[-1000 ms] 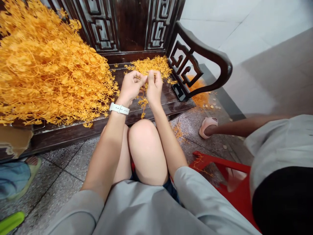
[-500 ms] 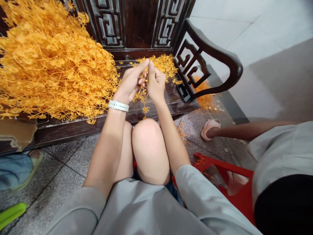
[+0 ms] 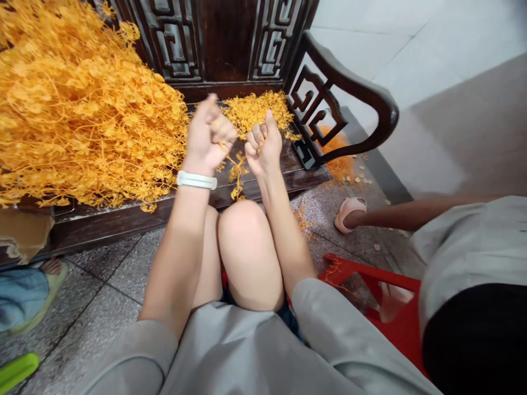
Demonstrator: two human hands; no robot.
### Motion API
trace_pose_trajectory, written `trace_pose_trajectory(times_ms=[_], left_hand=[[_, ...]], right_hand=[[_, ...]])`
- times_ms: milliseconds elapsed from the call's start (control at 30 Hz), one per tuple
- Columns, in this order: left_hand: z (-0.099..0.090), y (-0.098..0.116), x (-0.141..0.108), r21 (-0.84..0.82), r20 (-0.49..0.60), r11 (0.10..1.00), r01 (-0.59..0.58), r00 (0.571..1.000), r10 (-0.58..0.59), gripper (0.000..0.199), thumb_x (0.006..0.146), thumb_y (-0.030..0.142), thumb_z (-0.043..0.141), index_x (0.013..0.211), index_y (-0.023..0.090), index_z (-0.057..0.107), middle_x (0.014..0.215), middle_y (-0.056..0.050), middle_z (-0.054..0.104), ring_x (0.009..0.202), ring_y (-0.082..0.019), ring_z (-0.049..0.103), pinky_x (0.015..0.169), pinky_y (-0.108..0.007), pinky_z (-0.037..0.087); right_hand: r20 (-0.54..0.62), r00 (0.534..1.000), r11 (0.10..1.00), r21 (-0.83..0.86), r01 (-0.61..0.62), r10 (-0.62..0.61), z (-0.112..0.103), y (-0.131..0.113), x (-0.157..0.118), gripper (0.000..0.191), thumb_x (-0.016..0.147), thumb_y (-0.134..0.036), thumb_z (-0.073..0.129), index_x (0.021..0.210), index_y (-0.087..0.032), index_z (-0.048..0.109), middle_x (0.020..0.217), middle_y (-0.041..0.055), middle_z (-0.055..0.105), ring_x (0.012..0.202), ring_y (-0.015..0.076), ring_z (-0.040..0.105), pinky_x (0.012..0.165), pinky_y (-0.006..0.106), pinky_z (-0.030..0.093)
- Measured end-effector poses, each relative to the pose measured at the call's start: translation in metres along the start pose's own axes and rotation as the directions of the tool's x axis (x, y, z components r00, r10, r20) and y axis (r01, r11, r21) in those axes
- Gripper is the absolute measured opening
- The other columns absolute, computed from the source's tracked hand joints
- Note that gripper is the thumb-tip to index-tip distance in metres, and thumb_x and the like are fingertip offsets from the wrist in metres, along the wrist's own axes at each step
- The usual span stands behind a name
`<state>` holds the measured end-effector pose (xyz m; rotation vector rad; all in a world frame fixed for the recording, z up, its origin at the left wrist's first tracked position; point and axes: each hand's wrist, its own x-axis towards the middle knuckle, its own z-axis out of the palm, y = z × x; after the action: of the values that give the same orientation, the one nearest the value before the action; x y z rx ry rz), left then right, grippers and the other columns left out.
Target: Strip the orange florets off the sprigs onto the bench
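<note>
My left hand [image 3: 209, 137], with a pale strap [image 3: 196, 180] on its wrist, is closed and slightly blurred. From its palm an orange plastic flower sprig [image 3: 236, 174] hangs over the bench front. My right hand [image 3: 265, 147] is a loose fist just to the right, apart from the left; a bit of orange shows between its fingers, mostly hidden. Behind both hands lies a small heap of orange flower heads [image 3: 261, 112] on the dark wooden bench [image 3: 284, 167]. To the left rises a large pile of orange flower sprigs [image 3: 90, 126].
A carved armrest [image 3: 354, 82] closes the bench's right end. Orange scraps [image 3: 337, 153] lie on the floor beyond it. At right, a person in light clothes [image 3: 473, 241] is near a red stool [image 3: 370, 274]. Torn cardboard [image 3: 28, 227] and another person's foot [image 3: 51, 269] are at left.
My hands, together before, have drawn apart, the left moving left. Fingers have curled into fists. The sprig now hangs from the left hand. The whole view has shifted slightly.
</note>
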<state>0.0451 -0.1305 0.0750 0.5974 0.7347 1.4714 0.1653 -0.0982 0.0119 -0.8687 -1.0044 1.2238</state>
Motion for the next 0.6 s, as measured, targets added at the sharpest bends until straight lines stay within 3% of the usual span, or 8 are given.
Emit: trace_pose_trajectory(times_ms=[67, 200, 300, 367, 433, 500, 567, 600], left_hand=[[-0.009, 0.011, 0.002, -0.064, -0.053, 0.998, -0.001, 0.999, -0.002, 0.058, 0.117, 0.034, 0.046, 0.065, 0.024, 0.025, 0.048, 0.008, 0.013, 0.038, -0.008, 0.017, 0.039, -0.02, 0.029], [-0.022, 0.014, 0.012, -0.019, -0.055, 0.998, 0.054, 0.997, -0.055, 0.057, 0.111, 0.044, 0.058, 0.064, 0.025, 0.031, 0.044, 0.007, 0.017, 0.038, -0.01, 0.018, 0.038, -0.022, 0.03], [-0.024, 0.006, 0.014, 0.005, -0.022, 0.997, 0.076, 0.997, -0.076, 0.059, 0.108, 0.048, 0.062, 0.064, 0.024, 0.033, 0.044, 0.007, 0.019, 0.039, -0.01, 0.018, 0.039, -0.022, 0.03], [-0.023, 0.002, 0.011, 0.02, -0.027, 0.995, 0.098, 0.995, -0.097, 0.058, 0.107, 0.051, 0.064, 0.064, 0.024, 0.035, 0.044, 0.007, 0.019, 0.038, -0.01, 0.018, 0.038, -0.022, 0.029], [-0.021, 0.0, 0.008, 0.017, -0.036, 0.995, 0.097, 0.995, -0.096, 0.056, 0.107, 0.05, 0.065, 0.065, 0.024, 0.037, 0.044, 0.008, 0.019, 0.038, -0.009, 0.018, 0.038, -0.023, 0.028], [-0.02, -0.002, 0.006, 0.007, -0.034, 0.997, 0.076, 0.997, -0.075, 0.054, 0.107, 0.047, 0.065, 0.065, 0.023, 0.039, 0.045, 0.008, 0.02, 0.038, -0.008, 0.019, 0.039, -0.023, 0.027], [-0.02, -0.004, 0.007, 0.013, -0.024, 0.998, 0.062, 0.998, -0.062, 0.053, 0.107, 0.046, 0.065, 0.066, 0.023, 0.041, 0.045, 0.008, 0.021, 0.038, -0.007, 0.02, 0.04, -0.023, 0.025], [-0.02, -0.005, 0.009, 0.028, -0.007, 0.997, 0.066, 0.998, -0.066, 0.054, 0.106, 0.047, 0.066, 0.065, 0.023, 0.04, 0.045, 0.008, 0.021, 0.038, -0.008, 0.021, 0.041, -0.023, 0.025]], right_hand=[[0.028, 0.998, 0.998, 0.019, -0.057, 0.056, -0.004, -0.003, -0.007, 0.073, 0.089, -0.099, 0.047, 0.077, -0.027, 0.042, 0.06, -0.0043, 0.038, 0.052, 0.0132, 0.044, 0.041, 0.027, 0.035], [0.15, 0.981, 0.99, -0.089, -0.111, 0.123, 0.004, 0.002, -0.021, 0.073, 0.088, -0.098, 0.051, 0.077, -0.027, 0.041, 0.06, -0.0057, 0.034, 0.053, 0.012, 0.037, 0.044, 0.026, 0.034], [0.122, 0.992, 0.967, -0.255, -0.01, 0.043, 0.006, 0.007, -0.003, 0.073, 0.092, -0.097, 0.044, 0.084, -0.025, 0.047, 0.07, -0.0023, 0.045, 0.065, 0.0142, 0.051, 0.059, 0.028, 0.049], [0.108, 0.993, 0.882, -0.461, 0.099, -0.055, -0.009, 0.004, 0.028, 0.073, 0.097, -0.094, 0.035, 0.093, -0.024, 0.054, 0.085, 0.0022, 0.056, 0.086, 0.0179, 0.061, 0.08, 0.034, 0.058], [0.167, 0.981, 0.688, -0.702, 0.186, -0.094, -0.038, -0.004, 0.061, 0.07, 0.105, -0.086, 0.03, 0.106, -0.023, 0.061, 0.105, 0.0069, 0.065, 0.111, 0.0216, 0.064, 0.103, 0.04, 0.056], [0.198, 0.979, 0.433, -0.878, 0.201, -0.053, -0.08, -0.014, 0.082, 0.065, 0.112, -0.073, 0.025, 0.119, -0.023, 0.065, 0.123, 0.0108, 0.068, 0.128, 0.025, 0.06, 0.117, 0.044, 0.048], [0.115, 0.992, 0.156, -0.98, 0.12, -0.046, -0.127, -0.023, 0.083, 0.059, 0.117, -0.056, 0.024, 0.129, -0.018, 0.067, 0.133, 0.0181, 0.068, 0.134, 0.0308, 0.058, 0.121, 0.05, 0.044], [0.048, 0.997, 0.013, -0.999, 0.049, -0.06, -0.15, -0.025, 0.076, 0.051, 0.117, -0.048, 0.033, 0.137, -0.014, 0.065, 0.142, 0.0222, 0.064, 0.139, 0.0351, 0.055, 0.122, 0.053, 0.042]])
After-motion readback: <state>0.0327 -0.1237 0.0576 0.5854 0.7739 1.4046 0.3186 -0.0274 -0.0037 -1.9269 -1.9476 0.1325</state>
